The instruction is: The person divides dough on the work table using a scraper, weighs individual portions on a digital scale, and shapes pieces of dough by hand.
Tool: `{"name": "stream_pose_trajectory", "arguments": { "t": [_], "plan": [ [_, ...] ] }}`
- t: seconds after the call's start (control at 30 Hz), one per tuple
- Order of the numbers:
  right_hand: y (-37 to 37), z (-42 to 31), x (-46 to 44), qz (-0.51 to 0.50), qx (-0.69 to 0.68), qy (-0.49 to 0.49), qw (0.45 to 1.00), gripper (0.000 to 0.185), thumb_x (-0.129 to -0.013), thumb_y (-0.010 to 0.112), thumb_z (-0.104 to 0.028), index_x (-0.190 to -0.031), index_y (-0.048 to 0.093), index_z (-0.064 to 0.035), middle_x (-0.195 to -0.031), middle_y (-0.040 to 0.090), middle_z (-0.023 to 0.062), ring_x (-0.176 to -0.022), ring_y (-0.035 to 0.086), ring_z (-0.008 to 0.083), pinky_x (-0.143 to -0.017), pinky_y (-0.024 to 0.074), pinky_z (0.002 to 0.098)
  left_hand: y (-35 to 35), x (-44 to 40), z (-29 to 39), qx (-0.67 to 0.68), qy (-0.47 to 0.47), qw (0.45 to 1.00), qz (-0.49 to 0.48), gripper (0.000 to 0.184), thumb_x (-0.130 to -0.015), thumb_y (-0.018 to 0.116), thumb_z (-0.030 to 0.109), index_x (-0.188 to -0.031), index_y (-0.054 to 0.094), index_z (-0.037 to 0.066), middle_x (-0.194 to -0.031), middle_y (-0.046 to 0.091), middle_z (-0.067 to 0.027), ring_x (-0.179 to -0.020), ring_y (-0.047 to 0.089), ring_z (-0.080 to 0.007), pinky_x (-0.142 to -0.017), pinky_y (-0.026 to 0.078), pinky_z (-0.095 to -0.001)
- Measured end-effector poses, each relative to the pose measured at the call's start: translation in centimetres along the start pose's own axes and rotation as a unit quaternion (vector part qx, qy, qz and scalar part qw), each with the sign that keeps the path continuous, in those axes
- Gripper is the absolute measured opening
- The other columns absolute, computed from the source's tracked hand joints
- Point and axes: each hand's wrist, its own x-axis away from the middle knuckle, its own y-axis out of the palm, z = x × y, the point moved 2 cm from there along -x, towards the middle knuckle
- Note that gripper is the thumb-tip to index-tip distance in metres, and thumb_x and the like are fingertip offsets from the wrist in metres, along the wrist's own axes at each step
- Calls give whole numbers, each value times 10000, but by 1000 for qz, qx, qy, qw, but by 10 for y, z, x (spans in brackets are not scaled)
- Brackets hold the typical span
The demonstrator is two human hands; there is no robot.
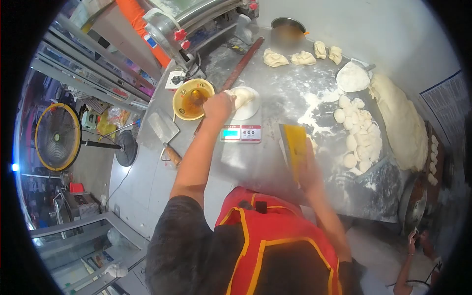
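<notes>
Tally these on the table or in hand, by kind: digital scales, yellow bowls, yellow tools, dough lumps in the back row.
Digital scale: 1
Yellow bowl: 1
Yellow tool, in the right hand: 1
Back-row dough lumps: 4
Total: 7

Premises appear to be a commercial dough kitchen or bakery; floured metal worktop (278,91); digital scale (241,133) bearing dough (242,98) at centre; roller machine (206,12) at eleven o'clock; large dough slab (400,123) and cut dough pieces (365,145) at three.

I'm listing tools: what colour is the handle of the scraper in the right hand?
The scraper's handle is yellow, in the head view.
</notes>
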Motion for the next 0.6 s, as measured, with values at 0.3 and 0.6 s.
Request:
{"name": "stream_pose_trajectory", "arguments": {
  "t": [0.3, 0.6],
  "plan": [
    [-33, 9, 40, 7, 23, 6, 1000, 634, -857, 475, -8, -1440, 235, -74, -1216, 514, 287, -1050, 551, 432, -852, 462, 412, 45, 43, -15, 5, 108, 990, 92, 336, -867, 491, 230, -1154, 460, 59, -817, 645, -166, -674, 658, -342, -571, 503, -477],
    [-37, -5, 47, -66, -58, 117, 989, 615, -867, 464, -17, -1436, 236, -64, -1235, 502, 290, -1092, 534, 428, -870, 454, 407, 10, 9, 0, 47, 8, 997, 56, 461, -849, 574, 297, -1229, 410, 94, -889, 646, -216, -800, 652, -345, -683, 510, -454]
  ]
}}
